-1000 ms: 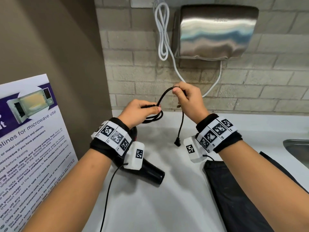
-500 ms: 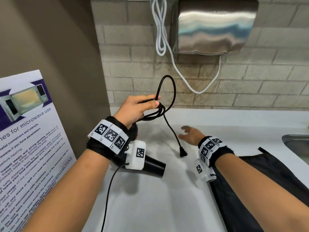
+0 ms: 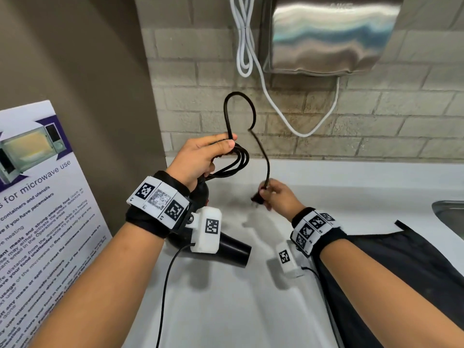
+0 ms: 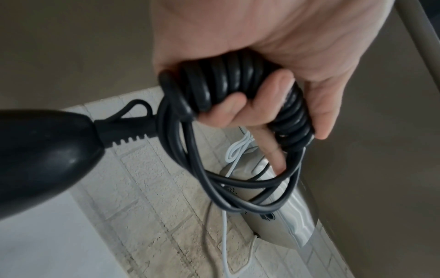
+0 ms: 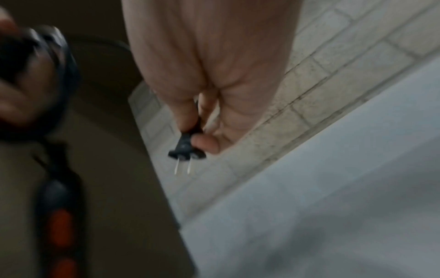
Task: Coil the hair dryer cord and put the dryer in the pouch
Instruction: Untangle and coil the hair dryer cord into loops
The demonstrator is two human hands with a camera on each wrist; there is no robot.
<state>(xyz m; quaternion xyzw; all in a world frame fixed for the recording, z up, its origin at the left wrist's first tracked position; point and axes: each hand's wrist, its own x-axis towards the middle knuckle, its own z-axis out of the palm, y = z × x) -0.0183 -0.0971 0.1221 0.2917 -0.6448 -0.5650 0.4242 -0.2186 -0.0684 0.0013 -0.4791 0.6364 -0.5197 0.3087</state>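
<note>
Only in the left wrist view are the tight coils of the cord [image 4: 238, 82] seen wrapped round the curled fingers of the left hand [image 3: 200, 159]; only in the right wrist view are the two prongs of the plug [image 5: 185, 148] shown, pinched by the right hand [image 3: 278, 199]; in the head view the dryer [image 3: 233, 249] is seen hanging below the raised left wrist, above the bench [image 3: 226, 297], beside the pouch [image 3: 401, 272]; both hands are held apart, the right lower.

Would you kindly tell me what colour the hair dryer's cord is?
Black; the coiled rubbery cord shows best in the left wrist view.
</note>
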